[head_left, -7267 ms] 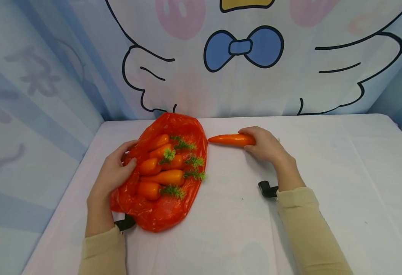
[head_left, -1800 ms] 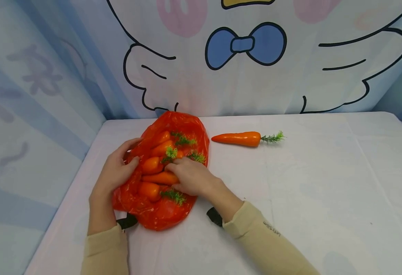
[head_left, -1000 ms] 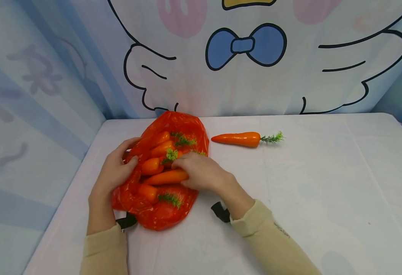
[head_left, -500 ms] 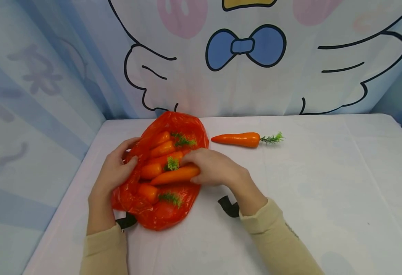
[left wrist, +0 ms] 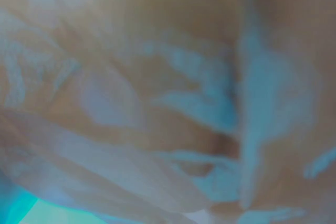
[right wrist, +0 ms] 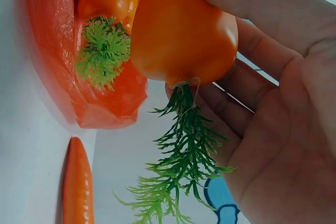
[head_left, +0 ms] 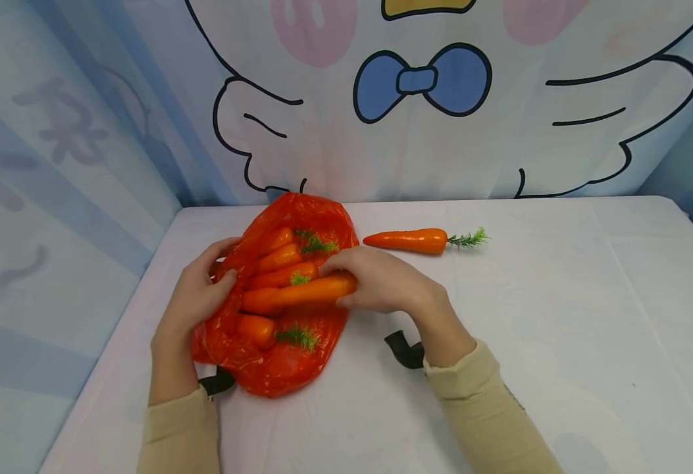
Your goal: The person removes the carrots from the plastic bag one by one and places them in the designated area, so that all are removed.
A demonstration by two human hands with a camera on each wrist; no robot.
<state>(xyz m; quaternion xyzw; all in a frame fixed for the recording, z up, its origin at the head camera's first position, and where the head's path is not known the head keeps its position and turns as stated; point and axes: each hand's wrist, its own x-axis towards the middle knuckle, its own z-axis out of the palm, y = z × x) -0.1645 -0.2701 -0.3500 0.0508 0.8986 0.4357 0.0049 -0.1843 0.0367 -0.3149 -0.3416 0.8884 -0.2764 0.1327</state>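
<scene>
A red plastic bag (head_left: pixel 281 378) lies on the left part of the table, with several orange toy carrots (head_left: pixel 276 258) with green tops on it, their left ends under its film. My left hand (head_left: pixel 199 293) grips the bag's left edge between thumb and fingers. Between the thumb and fingers of my right hand (head_left: pixel 384 282) is one carrot (head_left: pixel 321 291), held at its thick end over the bag. In the right wrist view its green leaves (right wrist: pixel 181 145) hang beside the palm. Blurred, crumpled film (left wrist: pixel 126 171) fills the left wrist view.
Another carrot (head_left: pixel 411 241) lies on the white tablecloth (head_left: pixel 559 316) just right of the bag, leaves pointing right. A patterned curtain (head_left: pixel 423 151) stands along the table's back edge; another curtain (head_left: pixel 56 263) runs down the left side.
The right hand set one carrot down right of the bag, reached into the bag, took hold of another carrot and drew it up and right. The left hand stays on the bag.
</scene>
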